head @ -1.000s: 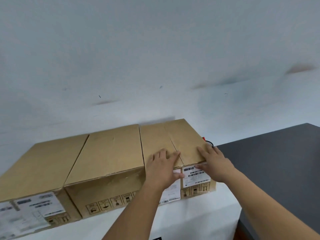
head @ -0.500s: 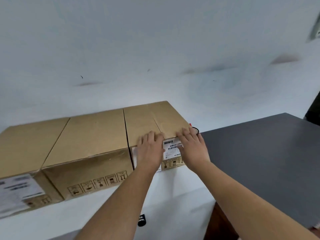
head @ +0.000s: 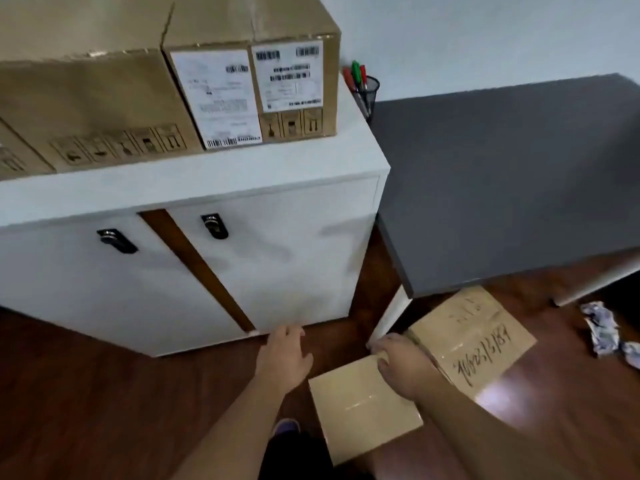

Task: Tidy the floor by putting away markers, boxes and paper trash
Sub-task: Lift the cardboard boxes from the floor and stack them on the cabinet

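Observation:
A small plain cardboard box (head: pixel 360 414) lies on the wood floor in front of me. My right hand (head: pixel 401 363) curls its fingers over the box's far right corner. My left hand (head: pixel 285 355) hovers to the left of the box, fingers apart and holding nothing. A larger flat cardboard box (head: pixel 481 334) with handwritten numbers lies just right of my right hand, partly under the grey table. Crumpled paper (head: pixel 601 327) lies on the floor at the far right. Red and green markers (head: pixel 358 76) stand in a black mesh cup (head: pixel 370 90).
Three brown cardboard boxes (head: pixel 242 81) with labels sit side by side on top of a white cabinet (head: pixel 277 258) with two lock handles. A dark grey table (head: pixel 502 168) stands to the right of it. My shoe (head: pixel 285 427) shows below my left arm.
Both hands have left the box on top of the cabinet and dropped to the floor. My view has tilted down, and my right hand now holds the small box's corner.

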`<control>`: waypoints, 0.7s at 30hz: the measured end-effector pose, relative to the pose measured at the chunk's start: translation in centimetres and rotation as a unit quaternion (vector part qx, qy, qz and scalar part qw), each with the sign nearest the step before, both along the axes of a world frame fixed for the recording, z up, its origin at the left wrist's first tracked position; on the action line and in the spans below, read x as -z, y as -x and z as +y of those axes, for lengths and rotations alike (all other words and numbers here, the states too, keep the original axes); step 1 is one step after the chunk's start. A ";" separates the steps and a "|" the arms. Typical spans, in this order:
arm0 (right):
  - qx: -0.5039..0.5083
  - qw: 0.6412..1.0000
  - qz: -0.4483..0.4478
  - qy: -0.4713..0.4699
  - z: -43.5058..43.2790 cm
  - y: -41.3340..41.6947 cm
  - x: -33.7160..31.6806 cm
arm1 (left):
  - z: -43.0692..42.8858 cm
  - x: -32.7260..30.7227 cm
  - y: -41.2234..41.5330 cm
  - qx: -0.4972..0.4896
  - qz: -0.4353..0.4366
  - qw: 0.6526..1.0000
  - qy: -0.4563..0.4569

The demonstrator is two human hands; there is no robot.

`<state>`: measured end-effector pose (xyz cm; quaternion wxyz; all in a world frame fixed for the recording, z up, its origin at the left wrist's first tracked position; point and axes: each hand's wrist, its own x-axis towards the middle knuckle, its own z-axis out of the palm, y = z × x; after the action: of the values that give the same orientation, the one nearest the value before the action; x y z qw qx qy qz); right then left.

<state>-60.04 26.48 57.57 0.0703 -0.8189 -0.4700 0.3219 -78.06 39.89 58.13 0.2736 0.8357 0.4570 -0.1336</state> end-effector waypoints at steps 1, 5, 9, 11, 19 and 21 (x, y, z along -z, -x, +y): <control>0.013 0.999 0.009 0.040 -2.1 -0.2 2.3 | -2.0 2.5 0.7 -0.005 0.035 0.998 0.055; 0.096 0.982 0.081 0.144 -7.9 -0.5 10.4 | -7.2 11.1 2.7 -0.026 0.102 0.980 0.167; 0.174 0.963 0.089 0.184 -10.5 -1.6 19.5 | -9.6 21.2 2.8 -0.120 0.083 0.962 0.230; 0.204 0.954 0.102 0.194 -11.1 -2.0 24.7 | -10.2 27.1 2.3 -0.165 0.071 0.949 0.259; 0.287 0.938 0.135 0.141 -13.0 -6.4 43.0 | -13.0 47.2 1.3 -0.259 0.031 0.908 0.327; 0.347 0.906 0.199 0.138 -12.5 -6.8 45.2 | -13.0 48.6 0.5 -0.333 -0.009 0.872 0.360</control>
<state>-53.23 13.93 12.34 0.1555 -0.8510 -0.0828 0.4948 -78.58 26.86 9.52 0.5877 0.4791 0.6261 -0.1819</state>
